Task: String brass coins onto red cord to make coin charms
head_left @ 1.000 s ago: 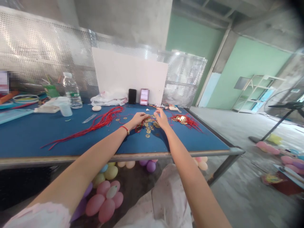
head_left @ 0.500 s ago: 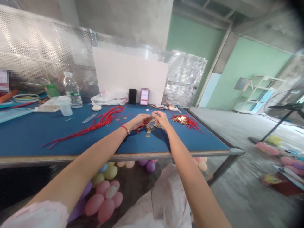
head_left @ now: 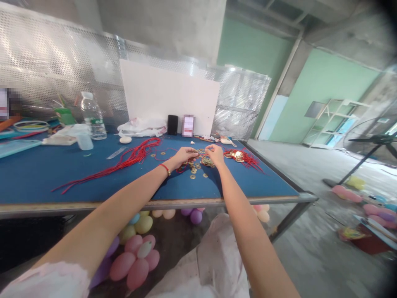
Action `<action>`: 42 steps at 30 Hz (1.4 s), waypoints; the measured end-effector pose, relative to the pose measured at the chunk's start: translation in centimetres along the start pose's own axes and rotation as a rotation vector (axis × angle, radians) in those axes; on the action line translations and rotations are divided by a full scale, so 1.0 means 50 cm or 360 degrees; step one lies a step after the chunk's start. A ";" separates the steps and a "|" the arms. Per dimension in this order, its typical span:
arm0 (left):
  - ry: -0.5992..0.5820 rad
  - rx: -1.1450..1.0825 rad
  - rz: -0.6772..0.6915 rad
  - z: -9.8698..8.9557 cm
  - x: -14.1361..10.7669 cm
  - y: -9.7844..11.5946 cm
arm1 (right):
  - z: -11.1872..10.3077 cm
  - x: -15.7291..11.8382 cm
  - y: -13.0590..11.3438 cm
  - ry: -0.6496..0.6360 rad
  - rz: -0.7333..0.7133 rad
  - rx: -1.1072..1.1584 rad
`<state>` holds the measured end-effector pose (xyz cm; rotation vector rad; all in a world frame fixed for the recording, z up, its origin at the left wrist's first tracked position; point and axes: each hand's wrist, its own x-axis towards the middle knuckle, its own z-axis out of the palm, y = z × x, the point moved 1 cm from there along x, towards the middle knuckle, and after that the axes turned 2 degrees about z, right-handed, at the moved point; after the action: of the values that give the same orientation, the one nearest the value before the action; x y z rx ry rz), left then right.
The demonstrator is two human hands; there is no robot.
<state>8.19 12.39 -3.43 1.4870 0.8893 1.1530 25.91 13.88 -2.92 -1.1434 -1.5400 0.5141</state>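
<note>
Above the blue tabletop, my left hand is closed in a pinch on a red cord, part of which hangs below the fingers. A little to its right, my right hand has its fingertips pinched together; what they hold, if anything, is too small to tell. A pile of brass coins with holes lies under and between the hands, and a few loose coins are scattered nearer the front edge. To the left stretches a long bundle of red cords. On the right sits a heap of coins tied with red cord.
Along the back stand a black phone-like object, a lit phone and a white plastic bag. A water bottle and a translucent cup are at the left. Balloons lie beneath the table.
My hands have moved apart, the right one shifting slightly to the right. More of the coin pile shows between them, and another loose coin is visible near the front.
</note>
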 end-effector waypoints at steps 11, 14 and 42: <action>0.0288 0.0903 0.0311 -0.012 0.004 0.006 | -0.010 -0.010 -0.002 -0.0379 0.0398 -0.1001; 0.0299 0.1017 0.0381 -0.012 0.002 0.006 | -0.015 -0.009 0.004 -0.0399 0.0549 -0.1058; 0.0065 0.0522 0.0366 -0.006 0.011 -0.015 | 0.022 0.005 0.008 -0.0339 -0.0216 -0.0180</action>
<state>8.06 13.17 -4.03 1.8768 0.9896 1.2499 25.05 14.52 -3.46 -1.0870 -1.8371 0.4738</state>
